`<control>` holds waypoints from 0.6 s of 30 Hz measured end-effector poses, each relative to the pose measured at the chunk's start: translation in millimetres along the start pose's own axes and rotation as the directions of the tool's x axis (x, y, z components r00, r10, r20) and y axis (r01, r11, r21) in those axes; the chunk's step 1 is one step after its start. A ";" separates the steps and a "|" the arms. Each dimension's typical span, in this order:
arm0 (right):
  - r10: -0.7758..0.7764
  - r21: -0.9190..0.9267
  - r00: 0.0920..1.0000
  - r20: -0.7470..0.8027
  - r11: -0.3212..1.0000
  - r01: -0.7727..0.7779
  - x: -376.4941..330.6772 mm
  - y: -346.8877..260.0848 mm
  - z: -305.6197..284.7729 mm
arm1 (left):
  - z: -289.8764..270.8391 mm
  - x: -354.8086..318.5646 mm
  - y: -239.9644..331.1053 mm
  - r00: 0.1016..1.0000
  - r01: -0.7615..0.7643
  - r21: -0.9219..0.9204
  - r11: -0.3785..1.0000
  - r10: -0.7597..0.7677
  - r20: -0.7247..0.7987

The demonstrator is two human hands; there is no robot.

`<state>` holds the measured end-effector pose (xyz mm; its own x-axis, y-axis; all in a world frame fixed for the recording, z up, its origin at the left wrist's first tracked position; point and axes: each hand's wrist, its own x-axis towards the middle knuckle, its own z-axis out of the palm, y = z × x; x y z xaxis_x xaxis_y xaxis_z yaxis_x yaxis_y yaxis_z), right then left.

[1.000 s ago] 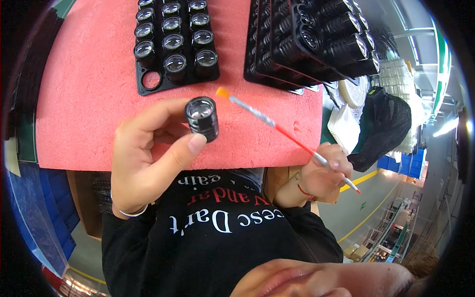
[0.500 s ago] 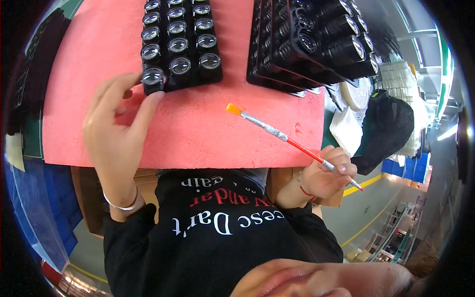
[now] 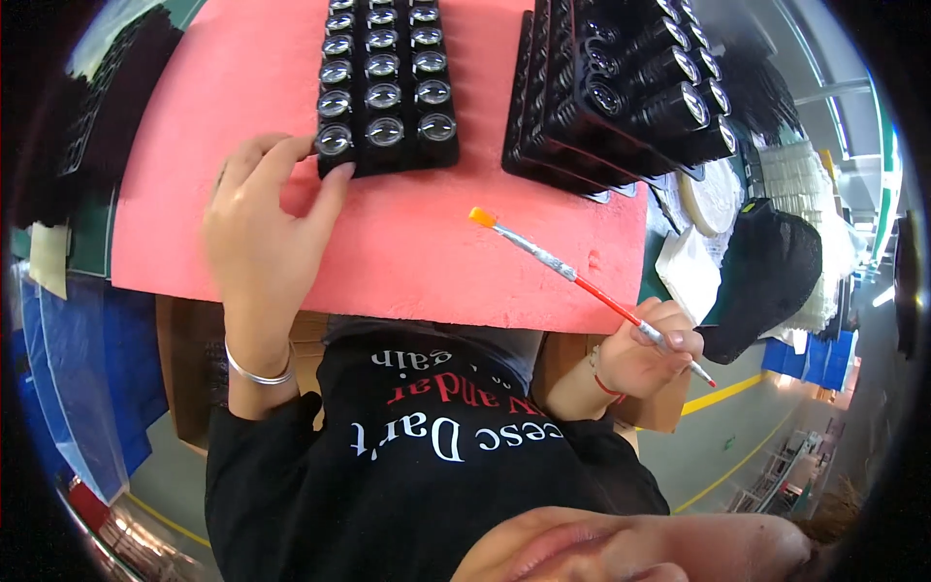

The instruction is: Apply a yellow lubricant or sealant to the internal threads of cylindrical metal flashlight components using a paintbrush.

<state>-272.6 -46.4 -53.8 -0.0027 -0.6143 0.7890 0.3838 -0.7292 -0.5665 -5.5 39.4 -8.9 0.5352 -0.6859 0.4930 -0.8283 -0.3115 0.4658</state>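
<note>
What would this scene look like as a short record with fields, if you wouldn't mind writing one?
Left hand: at the near-left lens-topped cylinder; firmness of grip unclear
Right hand: holding a brush, red handle, orange bristles pointing up-left
Black tray: three columns of lens-topped cylinders, nearest row full
Surface: pink board
Right of tray: stack of loaded black trays
Far right: white folded item, black mesh item
</note>
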 end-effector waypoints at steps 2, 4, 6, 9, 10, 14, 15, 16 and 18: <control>0.006 -0.026 0.999 -0.047 1.000 -0.007 -1.6 1.8 -0.4 | -4.4 0.0 -3.1 0.999 -0.007 0.037 0.999 0.006 0.031; 0.009 -0.009 0.999 -0.043 1.000 -0.010 -1.2 1.2 -0.8 | -10.2 1.2 -4.6 0.998 -0.017 0.071 0.997 0.012 0.063; 0.012 -0.019 0.999 -0.034 1.000 -0.012 0.2 -2.0 -3.4 | -17.7 4.4 -8.4 0.991 -0.058 0.047 0.997 0.051 0.123; -0.009 -0.046 0.999 -0.049 0.999 0.006 -1.6 -4.5 -6.7 | -30.4 28.6 -36.5 0.978 -0.187 0.316 0.930 0.208 -0.032; 0.012 -0.010 1.000 -0.015 1.000 -0.013 -3.4 3.0 -2.1 | -44.3 35.5 -56.9 0.978 -0.154 0.424 0.892 0.198 -0.062; -0.002 0.004 1.000 -0.030 1.000 0.002 0.1 -6.2 -5.6 | -81.9 100.3 -120.5 0.975 -0.035 0.753 0.657 0.187 -0.119; 0.014 0.028 1.000 -0.016 1.000 -0.014 -1.1 -0.7 -3.6 | -89.1 111.1 -141.6 0.973 -0.002 0.784 0.620 0.181 -0.141; 0.021 0.037 1.000 -0.009 0.999 -0.021 -0.9 -1.1 -3.3 | -96.9 125.9 -154.6 0.988 0.063 0.721 0.690 0.058 -0.142; 0.012 0.038 1.000 -0.020 0.999 -0.012 -1.5 -2.2 -4.5 | -109.0 161.8 -196.1 0.989 0.146 0.560 0.816 -0.133 -0.063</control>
<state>-277.6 -45.2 -54.8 -0.0162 -0.6292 0.7770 0.4185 -0.7100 -0.5663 261.7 61.2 59.6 0.6501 -0.5952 0.4723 -0.6906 -0.7221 0.0406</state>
